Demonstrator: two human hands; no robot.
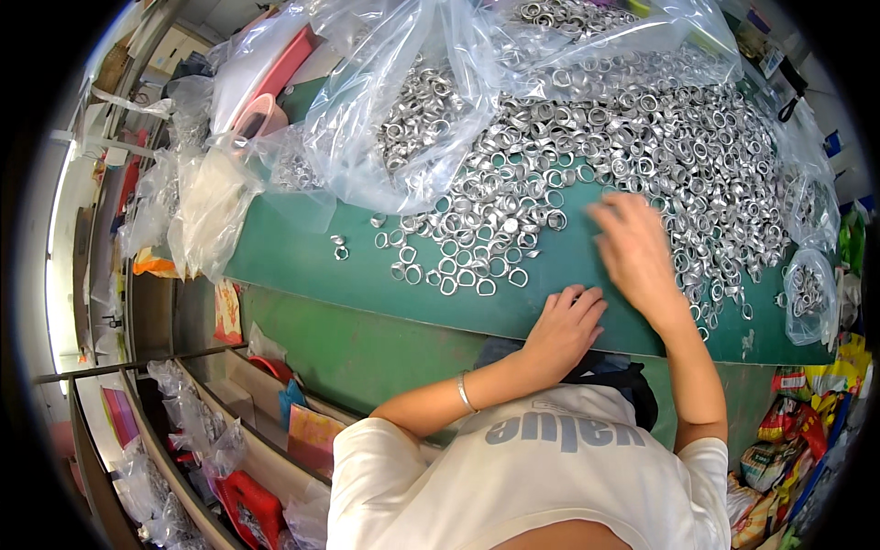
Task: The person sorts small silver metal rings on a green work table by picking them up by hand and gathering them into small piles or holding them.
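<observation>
A mass of silver-coloured metal rings (pixel 623 147) covers much of the green table (pixel 312 266), with a looser group of rings (pixel 486 252) left of my hands. My right hand (pixel 634 249) is over the bare strip between this group and the bigger heap on the right. Its fingers reach forward and are smeared by motion, so whatever they hold does not show. At the table's near edge rests my left hand (pixel 564 332), its fingers bent and close together. The underside of that hand is hidden, and I cannot make out anything in it.
Clear plastic bags (pixel 348 156) with more rings lie along the far side. Two small rings (pixel 340 247) sit apart on the left. A small bag of rings (pixel 808 298) lies near the right edge. Shelves with bagged goods (pixel 229 412) stand at the lower left.
</observation>
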